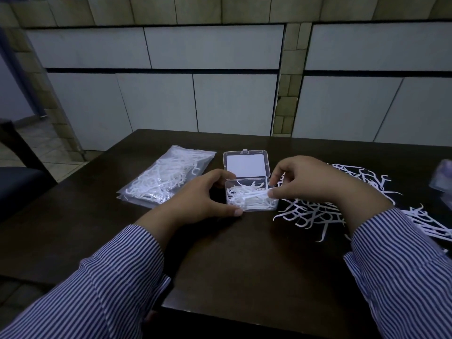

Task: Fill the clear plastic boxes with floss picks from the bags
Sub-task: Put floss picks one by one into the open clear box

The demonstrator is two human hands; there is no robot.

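A clear plastic box [247, 209] stands open at the middle of the dark table, its lid [245, 165] tipped back. White floss picks fill much of its tray. My left hand [208, 194] grips the box's left side, thumb at the near corner and fingers at the far corner. My right hand [305, 179] pinches a white floss pick [256, 195] that lies across the picks in the box. A pile of loose floss picks [315, 211] spreads on the table to the right, partly hidden by my right hand. A clear bag of floss picks [166, 177] lies left of the box.
More clear plastic [442, 182], blurred, sits at the table's right edge. The table's near edge [244, 311] runs between my striped sleeves. A dark chair [17, 177] stands off the table's left side. A tiled wall rises behind the table.
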